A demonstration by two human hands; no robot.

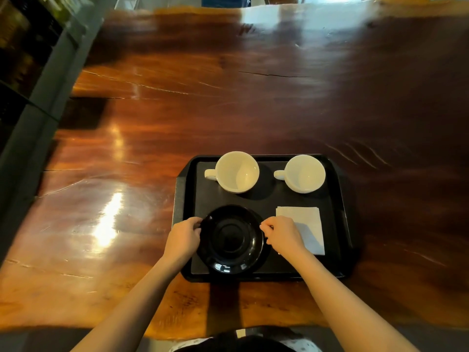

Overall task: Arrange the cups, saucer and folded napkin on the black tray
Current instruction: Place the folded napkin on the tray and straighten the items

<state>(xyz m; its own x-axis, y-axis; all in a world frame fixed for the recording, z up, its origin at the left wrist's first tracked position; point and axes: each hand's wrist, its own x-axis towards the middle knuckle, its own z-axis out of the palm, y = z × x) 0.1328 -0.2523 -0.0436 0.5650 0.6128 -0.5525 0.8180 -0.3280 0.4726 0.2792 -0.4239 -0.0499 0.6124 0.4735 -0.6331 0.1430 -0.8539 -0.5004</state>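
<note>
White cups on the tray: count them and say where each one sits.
2. One white cup stands at the far left of the black tray, beyond the black saucer; the other cup stands far right, beyond the folded napkin. None appears hidden.

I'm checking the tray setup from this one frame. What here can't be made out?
- Head view: whether the left hand and right hand grip the black saucer or only touch its rim; the fingertips are curled out of sight.
- The white napkin: its near left corner is covered by the right hand.
- The black tray: the surface under the saucer is hidden.
</note>
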